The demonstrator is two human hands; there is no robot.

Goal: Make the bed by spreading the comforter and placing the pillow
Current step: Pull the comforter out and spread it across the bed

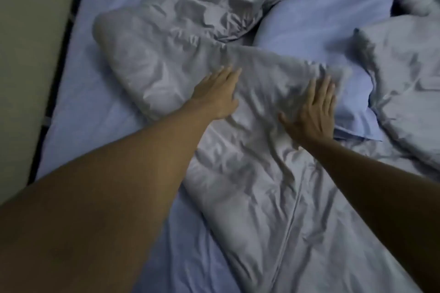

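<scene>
A crumpled pale grey comforter (250,185) lies bunched across the middle of the bed, with folds running toward the top and the right. A light blue pillow (316,38) lies right of centre, partly covered by the comforter's edge. My left hand (216,95) rests flat on a comforter fold, fingers stretched out together. My right hand (312,109) also lies flat on the comforter, fingers slightly spread, next to the pillow's lower left edge. Neither hand grips the fabric.
The light blue fitted sheet (90,107) shows bare along the bed's left side. A dark bed edge (54,83) and a pale wall or floor strip (26,43) run down the left. More bunched comforter fills the top right.
</scene>
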